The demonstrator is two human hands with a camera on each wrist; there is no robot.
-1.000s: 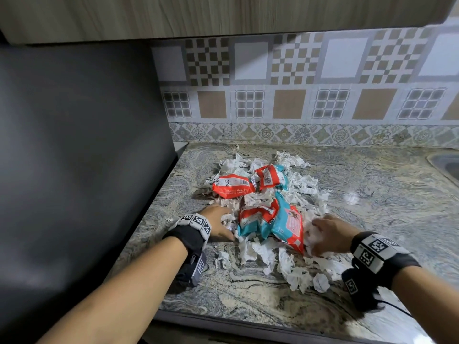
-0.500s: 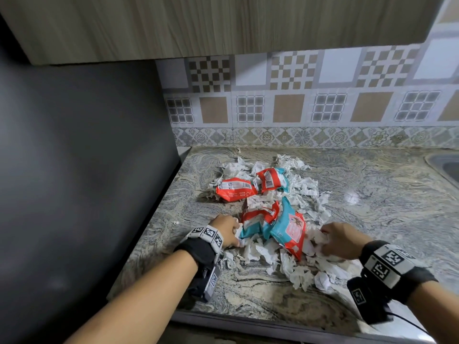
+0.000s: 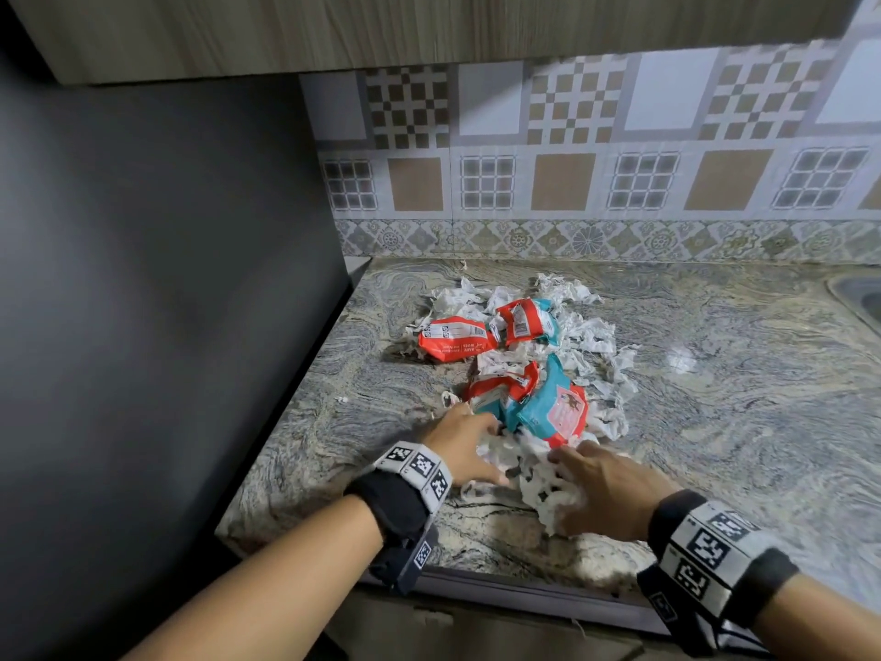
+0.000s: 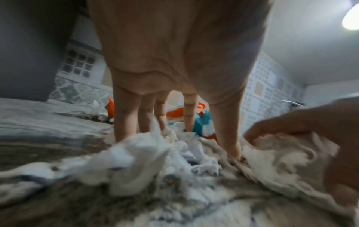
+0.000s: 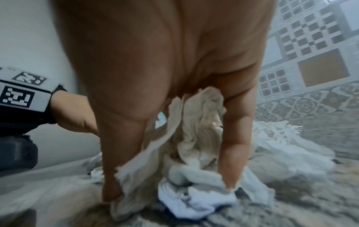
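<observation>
Several wrappers (image 3: 548, 407) just beyond the paper scraps (image 3: 538, 489); right hand (image 3: 605, 489) tight around some, left hand (image 3: 462, 441) straight-fingered.

A tiled wall (image 3: 572, 183) stands behind the stone counter (image 3: 715, 398), a big dark panel (image 3: 143, 302) left of it, a wooden cupboard (image 3: 381, 31) above.

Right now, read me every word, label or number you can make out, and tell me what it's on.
No text reads for certain.
Red packet: white print, upside down, too blurred.
Teal packet: pink label, too blurred.
Wristbands: square black-and-white codes, no words.
Paper scraps in the right hand: no readable print.
</observation>
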